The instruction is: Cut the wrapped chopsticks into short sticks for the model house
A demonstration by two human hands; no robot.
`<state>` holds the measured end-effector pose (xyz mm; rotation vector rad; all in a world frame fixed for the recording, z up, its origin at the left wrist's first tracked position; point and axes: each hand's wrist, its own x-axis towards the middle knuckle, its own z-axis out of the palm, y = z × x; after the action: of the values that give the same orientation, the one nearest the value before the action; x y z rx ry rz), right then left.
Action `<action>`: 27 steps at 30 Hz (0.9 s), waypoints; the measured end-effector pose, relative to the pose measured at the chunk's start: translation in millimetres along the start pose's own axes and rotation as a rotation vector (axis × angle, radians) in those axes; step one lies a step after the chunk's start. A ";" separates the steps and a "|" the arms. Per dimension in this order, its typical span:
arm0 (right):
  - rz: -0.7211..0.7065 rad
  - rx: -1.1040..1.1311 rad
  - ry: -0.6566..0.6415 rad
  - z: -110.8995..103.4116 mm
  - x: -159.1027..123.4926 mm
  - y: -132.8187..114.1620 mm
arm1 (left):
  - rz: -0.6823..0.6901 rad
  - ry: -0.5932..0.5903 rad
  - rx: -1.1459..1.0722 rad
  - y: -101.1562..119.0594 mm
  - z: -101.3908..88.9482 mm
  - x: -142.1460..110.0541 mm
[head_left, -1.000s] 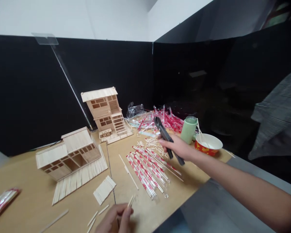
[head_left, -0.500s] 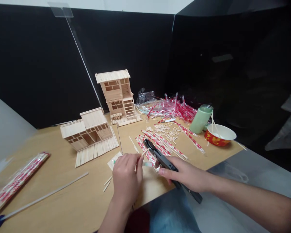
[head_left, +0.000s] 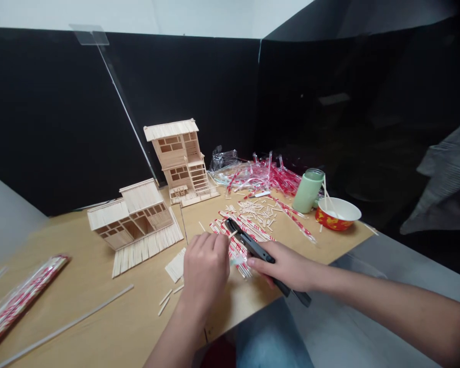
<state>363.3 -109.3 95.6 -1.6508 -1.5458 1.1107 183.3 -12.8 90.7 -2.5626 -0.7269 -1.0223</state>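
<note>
I had the left hand [head_left: 207, 260] closed, its fingertips pinching a thin, pale wooden stick [head_left: 233, 234] whose short exposed end pointed toward the right hand [head_left: 283, 263]. That right hand was wrapped around a long, black plier-like tool [head_left: 253, 246], its head up by the stick's tip; from my view I could not tell whether the two touched. The stick lay between the hands, just beside the left fingers.

Behind and partly beneath the tool, I saw a row of clear-wrapped chopsticks with red print [head_left: 262, 232], blocked in places by the tool and both hands. A small flat panel of pale wooden strips [head_left: 175, 266] lay beside the left hand, which hid its near side, with a few short loose sticks [head_left: 164, 302] close by on the tan tabletop [head_left: 99, 317].

Beyond the wrapped row were scattered short wooden pieces [head_left: 253, 208], then a heap of red and clear plastic wrappers [head_left: 272, 176]. To the left stood a low wooden house model [head_left: 143, 197] and, farther back, a two-storey wooden house model [head_left: 172, 159]. A pale green jar [head_left: 307, 193] stood near a red bowl with yellow patterns [head_left: 331, 221] on the right. At far left lay a plastic-wrapped chopstick bundle [head_left: 21, 301] and a long, pale rod [head_left: 69, 327].
</note>
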 end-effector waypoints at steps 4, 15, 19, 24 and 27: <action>-0.003 -0.039 0.068 -10.0 6.6 9.4 | 0.066 -0.054 0.082 0.3 12.5 23.3; 0.132 0.277 0.272 -89.1 51.2 57.4 | -0.077 -0.237 -0.035 0.1 38.1 102.8; 0.107 0.343 0.338 -111.6 43.2 63.7 | -0.246 -0.224 -0.238 -23.5 6.9 68.9; 0.019 0.468 0.571 -121.8 35.3 73.1 | -0.369 -0.201 -0.270 -51.9 -33.5 -16.9; 0.104 0.420 0.645 -120.0 36.3 84.0 | -0.477 -0.234 -0.239 -58.7 -43.2 -71.0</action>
<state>507.4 -71.5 71.5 -1.5847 -0.7656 0.7672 82.8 -7.3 75.9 -2.8145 -1.4084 -0.9962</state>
